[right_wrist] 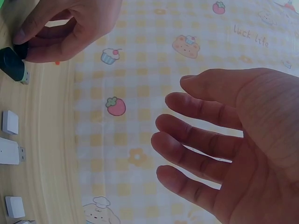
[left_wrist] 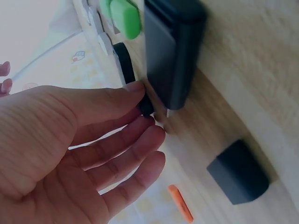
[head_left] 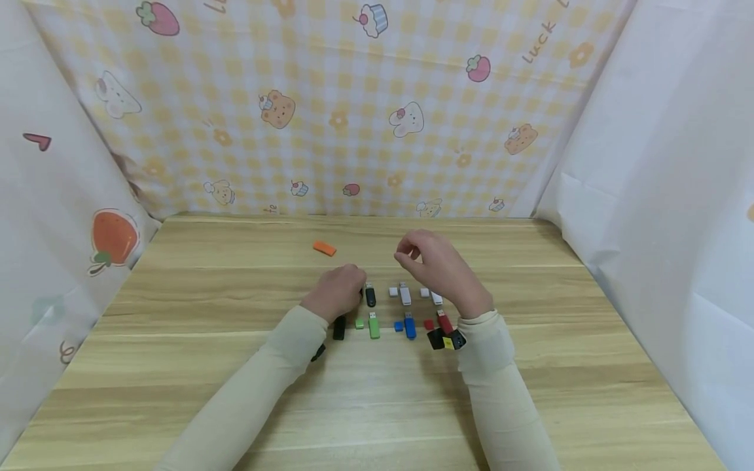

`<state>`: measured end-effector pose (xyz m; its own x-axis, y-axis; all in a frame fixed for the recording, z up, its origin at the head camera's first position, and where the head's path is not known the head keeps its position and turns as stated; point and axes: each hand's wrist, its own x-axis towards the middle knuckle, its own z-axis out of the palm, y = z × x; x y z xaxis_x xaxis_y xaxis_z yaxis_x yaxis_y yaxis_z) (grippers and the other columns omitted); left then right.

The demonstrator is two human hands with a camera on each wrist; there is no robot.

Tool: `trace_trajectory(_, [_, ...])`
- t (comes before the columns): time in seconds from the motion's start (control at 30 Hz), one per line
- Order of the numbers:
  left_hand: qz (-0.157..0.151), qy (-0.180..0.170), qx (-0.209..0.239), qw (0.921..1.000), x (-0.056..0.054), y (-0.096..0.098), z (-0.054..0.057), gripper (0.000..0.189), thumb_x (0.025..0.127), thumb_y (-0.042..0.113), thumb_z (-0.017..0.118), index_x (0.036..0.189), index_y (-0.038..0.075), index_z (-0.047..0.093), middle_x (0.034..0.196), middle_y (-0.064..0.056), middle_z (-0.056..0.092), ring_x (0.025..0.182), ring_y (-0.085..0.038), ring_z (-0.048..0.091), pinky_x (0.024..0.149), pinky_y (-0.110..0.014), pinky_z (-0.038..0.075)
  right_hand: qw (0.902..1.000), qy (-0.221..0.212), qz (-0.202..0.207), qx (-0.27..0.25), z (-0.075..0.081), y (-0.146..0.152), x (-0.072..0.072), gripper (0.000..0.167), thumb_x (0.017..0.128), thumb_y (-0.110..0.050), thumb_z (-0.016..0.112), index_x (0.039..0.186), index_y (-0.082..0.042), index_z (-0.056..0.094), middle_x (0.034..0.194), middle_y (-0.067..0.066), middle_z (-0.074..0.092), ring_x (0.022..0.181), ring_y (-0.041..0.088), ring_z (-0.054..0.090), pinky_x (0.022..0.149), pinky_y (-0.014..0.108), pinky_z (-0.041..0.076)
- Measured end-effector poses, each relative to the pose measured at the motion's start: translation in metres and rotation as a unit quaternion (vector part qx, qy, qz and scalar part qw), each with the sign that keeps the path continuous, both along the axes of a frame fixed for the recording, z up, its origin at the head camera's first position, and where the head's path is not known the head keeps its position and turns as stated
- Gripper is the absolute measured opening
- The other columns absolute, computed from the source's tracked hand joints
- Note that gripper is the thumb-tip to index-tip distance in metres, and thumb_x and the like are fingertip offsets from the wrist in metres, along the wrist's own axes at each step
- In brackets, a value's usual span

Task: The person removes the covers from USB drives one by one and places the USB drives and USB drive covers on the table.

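My left hand [head_left: 334, 291] pinches a small black cap [right_wrist: 21, 49] between thumb and fingertips. Just to the right of it lies an uncapped black USB stick [head_left: 370, 296], its metal plug facing the back. Nearer to me, beside the left wrist, is a larger black USB stick [head_left: 339, 328]; its loose black cap [left_wrist: 239, 172] shows in the left wrist view. My right hand [head_left: 438, 261] hovers over the white USB sticks [head_left: 405, 296], fingers loosely bent and holding nothing. The right hand partly covers the second white stick [head_left: 436, 299].
In the front row lie a green USB stick [head_left: 374, 327], a blue one [head_left: 410, 327] and a red one [head_left: 444, 322], each with its cap to the left. White caps [head_left: 393, 292] lie by the white sticks. An orange stick [head_left: 324, 248] lies farther back, before a patterned cloth [head_left: 338, 150].
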<state>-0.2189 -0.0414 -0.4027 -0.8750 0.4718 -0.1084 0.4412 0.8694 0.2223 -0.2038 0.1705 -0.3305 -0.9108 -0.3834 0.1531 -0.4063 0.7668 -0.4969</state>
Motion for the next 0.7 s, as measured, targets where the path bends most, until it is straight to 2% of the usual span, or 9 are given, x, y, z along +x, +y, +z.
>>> trace_trajectory(0.1, [0.001, -0.007, 0.0, 1.0, 0.0, -0.001, 0.002, 0.014, 0.101, 0.0, 0.067, 0.088, 0.005, 0.07, 0.09, -0.008, 0.068, 0.073, -0.02, 0.056, 0.062, -0.032, 0.05, 1.0, -0.001, -0.001, 0.0, -0.001, 0.001, -0.001, 0.013, 0.108, -0.02, 0.068, 0.111, -0.01, 0.076, 0.11, 0.005, 0.075, 0.102, 0.023, 0.069, 0.087, 0.04, 0.061])
trace_trajectory(0.27, [0.015, -0.023, 0.026, 0.9993, -0.003, -0.007, 0.009, 0.017, 0.104, 0.008, 0.067, 0.087, 0.006, 0.067, 0.087, -0.007, 0.063, 0.075, -0.02, 0.055, 0.063, -0.03, 0.046, 1.0, -0.003, 0.001, -0.002, 0.0, 0.002, 0.0, 0.013, 0.108, -0.02, 0.068, 0.111, -0.01, 0.076, 0.11, 0.005, 0.075, 0.102, 0.023, 0.069, 0.087, 0.04, 0.061])
trace_trajectory(0.4, [0.024, -0.017, 0.045, 0.9986, -0.01, -0.016, 0.018, 0.019, 0.108, 0.019, 0.067, 0.1, 0.003, 0.07, 0.092, -0.009, 0.065, 0.079, -0.021, 0.058, 0.068, -0.032, 0.053, 1.0, -0.002, 0.002, -0.004, 0.001, 0.003, 0.0, 0.014, 0.108, -0.02, 0.068, 0.112, -0.01, 0.076, 0.11, 0.004, 0.075, 0.102, 0.023, 0.069, 0.088, 0.041, 0.061])
trace_trajectory(0.53, [0.014, 0.028, 0.044, 0.9985, -0.018, -0.027, 0.025, 0.017, 0.109, 0.015, 0.065, 0.11, -0.002, 0.07, 0.1, -0.013, 0.068, 0.085, -0.023, 0.064, 0.075, -0.037, 0.062, 1.0, -0.002, 0.001, -0.003, 0.001, 0.003, 0.0, 0.014, 0.108, -0.02, 0.068, 0.111, -0.009, 0.076, 0.11, 0.005, 0.075, 0.102, 0.023, 0.069, 0.089, 0.041, 0.061])
trace_trajectory(0.7, [0.001, 0.09, 0.029, 0.9956, -0.028, -0.037, 0.027, 0.01, 0.102, 0.001, 0.068, 0.109, -0.005, 0.07, 0.103, -0.019, 0.071, 0.091, -0.029, 0.07, 0.08, -0.041, 0.065, 1.0, -0.004, 0.0, -0.004, 0.001, 0.003, 0.0, 0.013, 0.108, -0.019, 0.068, 0.111, -0.009, 0.076, 0.111, 0.005, 0.075, 0.102, 0.023, 0.069, 0.089, 0.041, 0.061])
